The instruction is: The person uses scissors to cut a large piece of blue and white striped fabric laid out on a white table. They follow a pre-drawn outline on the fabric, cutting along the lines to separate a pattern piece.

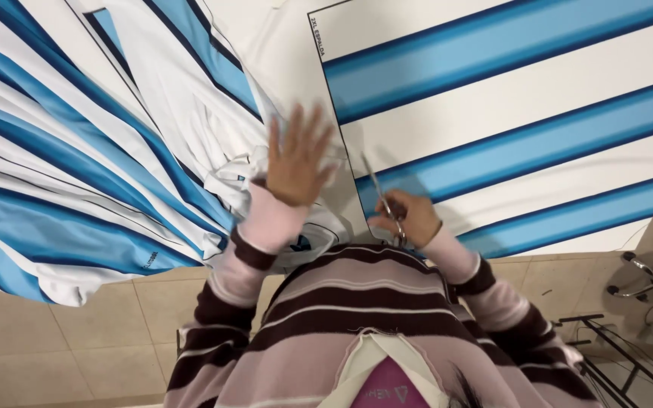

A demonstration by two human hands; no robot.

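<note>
left hand (296, 160) open, fingers spread, flat over cut fabric pile (115, 151) | right hand (408, 217) clamped on scissors (384, 202), blades at black outline edge of flat striped panel (508, 113) | we saw tile floor (77, 340) below

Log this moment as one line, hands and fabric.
left hand: open, flat on loose striped pieces | right hand: holds scissors at printed panel edge
</note>
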